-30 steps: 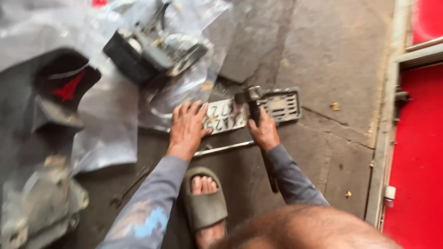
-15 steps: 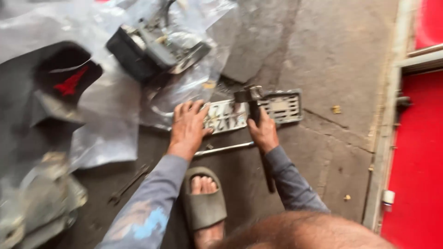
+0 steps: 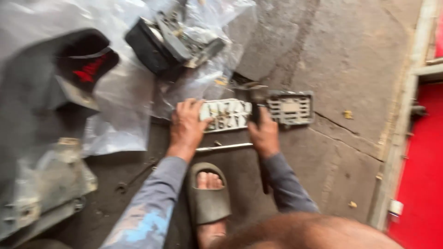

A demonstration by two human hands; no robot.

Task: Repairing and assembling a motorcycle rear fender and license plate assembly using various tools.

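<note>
My left hand (image 3: 187,125) presses down flat on the left end of a long grey ribbed metal plate (image 3: 286,108) lying on the concrete floor. My right hand (image 3: 264,135) is closed round the dark handle of a hammer (image 3: 255,94), whose head sits over the middle of the plate. The handle runs back toward me past my wrist. A thin metal rod (image 3: 224,147) lies on the floor just in front of both hands. The picture is blurred by motion.
My foot in a grey sandal (image 3: 207,196) rests between my arms. Crumpled clear plastic sheet (image 3: 120,120) covers the floor at left, with a dark machine part (image 3: 173,41) on it and grey parts (image 3: 41,184) nearer. A red door (image 3: 422,166) stands at right.
The view has shifted a little, so everything sits slightly lower and to the left. Both hands stay on the plate and the hammer in about the same places.
</note>
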